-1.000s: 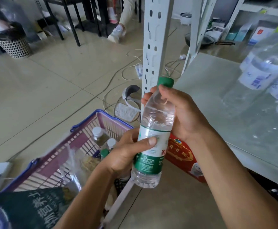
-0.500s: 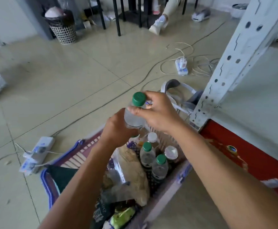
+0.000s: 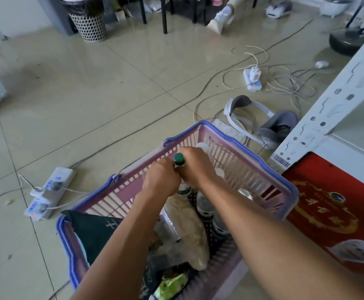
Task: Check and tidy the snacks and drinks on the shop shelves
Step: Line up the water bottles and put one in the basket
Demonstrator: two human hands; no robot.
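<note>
My left grip [image 3: 161, 178] and right grip [image 3: 195, 167] knuckle to knuckle, fingers curled in, backs up, bare forearms [image 3: 263, 224] stretched out behind them

Two hands, the left hand [image 3: 161, 180] and the right hand [image 3: 195, 167], are gripping one green-capped bottle [image 3: 179, 159] over one basket [image 3: 237, 167]. Inside, two white caps [image 3: 201, 147] [image 3: 220, 173] are showing, and three packs are lying: one dark bag [image 3: 94, 230], one tan bag [image 3: 192, 230], one green packet [image 3: 172, 284]. Three power strips [image 3: 56, 180] [image 3: 37, 210] [image 3: 252, 80] are sitting on the floor [image 3: 111, 94], with one bin [image 3: 88, 22], one red box [image 3: 328, 213] and two headsets [image 3: 257, 124] [image 3: 277, 8].

Shop-like room: shopping basket [image 3: 248, 167], white metal shelving [image 3: 330, 107], tiled floor [image 3: 90, 105]
</note>
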